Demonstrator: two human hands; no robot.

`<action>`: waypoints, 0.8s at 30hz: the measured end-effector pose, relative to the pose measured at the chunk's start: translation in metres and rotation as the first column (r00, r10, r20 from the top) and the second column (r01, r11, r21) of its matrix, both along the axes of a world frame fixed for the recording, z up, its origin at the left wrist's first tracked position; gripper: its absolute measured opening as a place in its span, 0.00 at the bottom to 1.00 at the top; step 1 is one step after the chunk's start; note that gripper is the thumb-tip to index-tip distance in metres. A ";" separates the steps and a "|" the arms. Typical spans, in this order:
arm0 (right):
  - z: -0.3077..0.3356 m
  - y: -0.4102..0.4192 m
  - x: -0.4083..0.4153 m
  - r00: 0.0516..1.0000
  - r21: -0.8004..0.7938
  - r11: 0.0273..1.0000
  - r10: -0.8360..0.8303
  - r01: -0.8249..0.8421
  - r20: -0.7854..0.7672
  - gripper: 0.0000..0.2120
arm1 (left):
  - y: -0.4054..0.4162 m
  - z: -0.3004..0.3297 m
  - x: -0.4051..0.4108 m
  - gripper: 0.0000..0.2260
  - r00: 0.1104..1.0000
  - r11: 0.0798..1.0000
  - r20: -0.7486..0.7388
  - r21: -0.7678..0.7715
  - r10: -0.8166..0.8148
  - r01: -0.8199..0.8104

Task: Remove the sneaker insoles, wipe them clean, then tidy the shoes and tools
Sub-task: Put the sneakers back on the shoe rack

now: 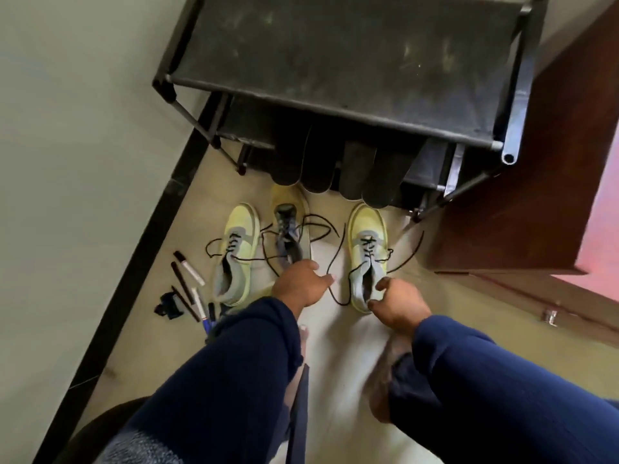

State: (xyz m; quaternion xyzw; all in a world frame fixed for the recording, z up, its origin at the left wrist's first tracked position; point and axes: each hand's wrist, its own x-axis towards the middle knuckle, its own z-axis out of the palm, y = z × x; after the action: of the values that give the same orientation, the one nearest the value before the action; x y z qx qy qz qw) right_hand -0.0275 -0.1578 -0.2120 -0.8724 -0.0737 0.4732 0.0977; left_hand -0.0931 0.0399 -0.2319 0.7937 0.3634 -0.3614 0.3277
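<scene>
Head view showed our right hand (398, 304) pinching the heel collar of one yellow sneaker (366, 252), our left hand (298, 283) curled on the middle sneaker (290, 236), insoles (338, 172) propped beyond against the rack (335, 61), pens (189, 286) left of us.

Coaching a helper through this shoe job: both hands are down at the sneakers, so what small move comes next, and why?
Probably lift the right sneaker: the right hand pinches its heel collar, and four insoles already lean on the rack. The left hand rests at the middle sneaker.
</scene>
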 end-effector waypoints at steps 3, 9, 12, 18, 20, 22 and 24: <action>-0.031 0.005 -0.003 0.999 0.003 1.000 0.026 -0.025 -0.034 0.15 | 0.008 -0.029 -0.001 0.28 1.000 0.999 0.001 0.046 0.027 -0.027; -0.079 0.011 -0.005 0.986 -0.049 0.989 0.133 -0.138 -0.095 0.24 | 0.039 -0.060 -0.024 0.09 0.985 0.958 0.107 0.237 0.137 -0.159; -0.093 0.017 -0.003 0.981 -0.094 0.984 0.139 -0.153 -0.139 0.16 | 0.056 -0.061 -0.038 0.08 0.931 0.892 0.310 0.341 0.190 -0.296; -0.099 0.014 -0.003 0.967 -0.119 0.971 0.185 -0.208 -0.178 0.13 | 0.091 -0.084 -0.081 0.20 0.864 0.797 0.040 0.364 0.503 -0.481; -0.098 0.009 -0.007 0.968 -0.129 0.968 0.197 -0.217 -0.152 0.10 | 0.096 -0.087 -0.086 0.18 0.865 0.836 -0.050 0.293 0.499 -0.465; -0.092 0.008 -0.008 0.973 -0.131 0.967 0.204 -0.218 -0.111 0.10 | 0.102 -0.079 -0.082 0.16 0.899 0.864 -0.076 0.322 0.432 -0.388; -0.078 0.010 -0.006 0.977 -0.129 0.969 0.203 -0.210 -0.066 0.12 | 0.105 -0.058 -0.074 0.17 0.932 0.871 -0.058 0.382 0.357 -0.309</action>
State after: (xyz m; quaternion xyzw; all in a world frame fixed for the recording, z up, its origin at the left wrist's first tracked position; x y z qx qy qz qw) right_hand -0.0337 -0.1483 -0.2902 -0.8518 -0.1291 0.5075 -0.0097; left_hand -0.1673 0.1454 -0.2899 0.7415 0.5757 -0.2749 0.2076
